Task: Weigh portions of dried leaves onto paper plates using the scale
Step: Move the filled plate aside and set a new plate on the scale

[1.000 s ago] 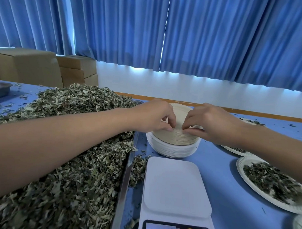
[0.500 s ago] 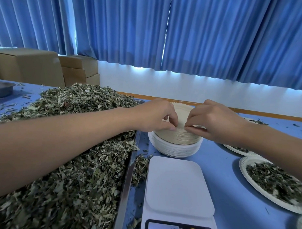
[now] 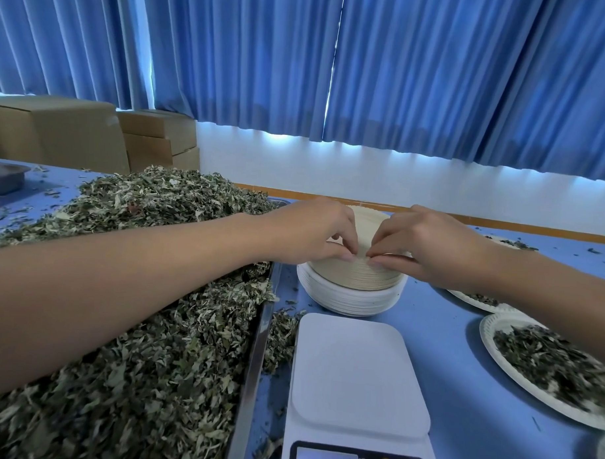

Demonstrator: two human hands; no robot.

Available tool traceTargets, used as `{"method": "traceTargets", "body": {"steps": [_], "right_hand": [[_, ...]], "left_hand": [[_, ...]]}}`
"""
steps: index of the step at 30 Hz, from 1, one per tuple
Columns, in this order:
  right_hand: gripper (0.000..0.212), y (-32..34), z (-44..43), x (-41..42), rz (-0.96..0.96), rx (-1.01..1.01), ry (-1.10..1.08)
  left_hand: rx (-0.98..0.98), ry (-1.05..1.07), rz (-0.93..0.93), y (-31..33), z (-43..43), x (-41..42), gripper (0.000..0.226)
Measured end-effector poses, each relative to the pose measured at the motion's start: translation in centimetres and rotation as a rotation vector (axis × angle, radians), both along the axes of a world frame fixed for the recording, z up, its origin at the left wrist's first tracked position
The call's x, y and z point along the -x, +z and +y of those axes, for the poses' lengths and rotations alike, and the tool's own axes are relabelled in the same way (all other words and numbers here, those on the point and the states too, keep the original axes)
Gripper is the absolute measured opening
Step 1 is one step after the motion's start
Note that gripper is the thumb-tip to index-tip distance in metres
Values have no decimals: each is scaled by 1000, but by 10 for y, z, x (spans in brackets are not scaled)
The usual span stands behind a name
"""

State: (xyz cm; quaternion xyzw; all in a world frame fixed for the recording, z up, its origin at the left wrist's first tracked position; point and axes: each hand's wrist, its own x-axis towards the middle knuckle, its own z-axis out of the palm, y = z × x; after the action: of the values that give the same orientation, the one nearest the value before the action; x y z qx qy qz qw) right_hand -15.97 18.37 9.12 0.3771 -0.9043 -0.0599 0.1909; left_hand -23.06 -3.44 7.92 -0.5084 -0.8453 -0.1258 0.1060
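- Change: over the preceding second the left hand (image 3: 314,233) and the right hand (image 3: 427,244) had stayed at the near rim of the round stack of cream and white paper plates (image 3: 353,293). Their fingertips had drawn slightly closer together, and no plate had come free.
- Hand state: each hand pinched at the edge of the topmost plate with thumb and fingers (image 3: 348,253) curled. The two pinches almost met.
- Meaning: this was judged to be the separating step. The flat white digital scale (image 3: 357,379) lay bare just in front of the stack with its display lit. A new portion probably could not begin until one plate was peeled off and set there.
- Material: a heap of grey-green dried leaves (image 3: 147,327) filled the long metal tray (image 3: 253,358) on the left, beneath the left forearm. A few leaves had spilled between the tray and the scale.
- Portions done: a white paper plate of leaves (image 3: 487,333) lay to the right. A second plate (image 3: 477,299) was partly hidden behind the right forearm.
- Surface: the blue worktop (image 3: 460,389) was strewn with leaf crumbs.
- Room: pleated blue curtains (image 3: 402,78) hung above a white wall (image 3: 364,173). Brown cardboard boxes (image 3: 57,131) stood at the far left.
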Motion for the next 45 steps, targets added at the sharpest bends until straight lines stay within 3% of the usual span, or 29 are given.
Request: {"method": "traceTargets", "body": {"steps": [9, 14, 20, 31, 36, 41, 45], "right_hand": [[22, 7, 1, -3, 47, -8, -26], [40, 17, 2, -4, 97, -16, -48], [43, 17, -1, -2, 170, -111, -68], [30, 14, -7, 5, 538, -225, 21], [9, 10, -11, 1, 435, -127, -197], [32, 12, -15, -3, 247, -110, -372], [32, 12, -18, -17, 261, -169, -365]], "left_hand": [[-28, 2, 9, 10, -1, 0, 17], [-108, 1, -14, 20, -3, 1, 16], [-129, 11, -25, 20, -3, -2, 19], [-116, 33, 50, 19, 3, 0, 22], [-166, 32, 42, 22, 4, -3, 29], [-70, 76, 108, 21, 1, -5, 20], [50, 127, 220, 21, 4, -21, 22]]}}
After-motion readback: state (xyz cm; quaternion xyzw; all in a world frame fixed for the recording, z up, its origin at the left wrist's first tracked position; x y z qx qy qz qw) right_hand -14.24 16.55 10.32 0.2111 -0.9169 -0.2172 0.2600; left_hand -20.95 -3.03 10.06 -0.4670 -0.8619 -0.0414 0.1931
